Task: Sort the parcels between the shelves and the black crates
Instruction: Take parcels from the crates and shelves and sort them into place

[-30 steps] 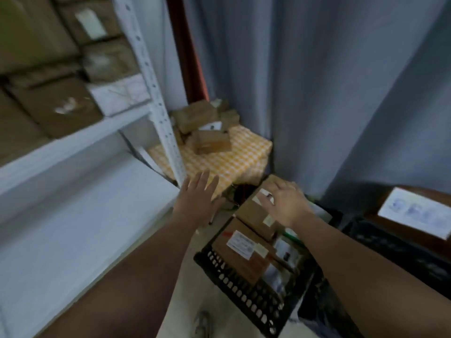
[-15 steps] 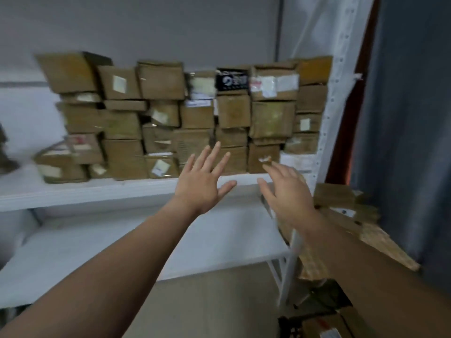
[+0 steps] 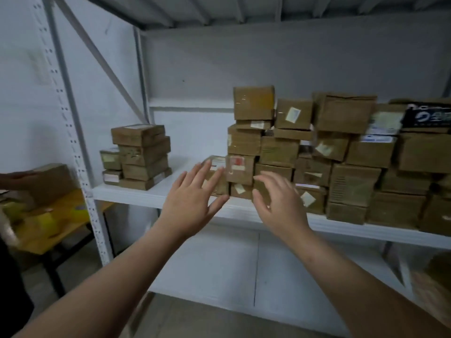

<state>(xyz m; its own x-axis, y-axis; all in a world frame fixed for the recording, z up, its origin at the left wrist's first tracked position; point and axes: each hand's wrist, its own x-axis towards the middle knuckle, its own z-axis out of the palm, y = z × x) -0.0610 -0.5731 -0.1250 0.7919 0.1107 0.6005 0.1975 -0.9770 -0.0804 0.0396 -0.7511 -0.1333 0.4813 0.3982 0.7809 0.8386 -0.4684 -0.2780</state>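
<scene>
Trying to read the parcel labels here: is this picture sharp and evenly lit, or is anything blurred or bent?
Head view: dim, flat light with no glare; the big pile of parcels smears toward the right edge, labels unreadable; the small stack is sharper; the yellow table at the left edge is blurred; the shelf post bows from the wide lens.

Site: parcel storeroom, small stockroom type. Evidence: white bolt-together steel rack, perforated upright [image 3: 73, 147] at 9 o'clock, diagonal brace [image 3: 105, 62] at 10 o'clock. Shelf board [image 3: 151, 197] carries taped brown cardboard parcels [image 3: 341, 152] with paper shipping labels, stacked several high from 12 to 3 o'clock; smaller stack [image 3: 141, 157] at 10 o'clock. Bare grey wall [image 3: 268, 57] behind. Yellow-covered table [image 3: 56, 215] at 8 o'clock, outside the rack
</scene>
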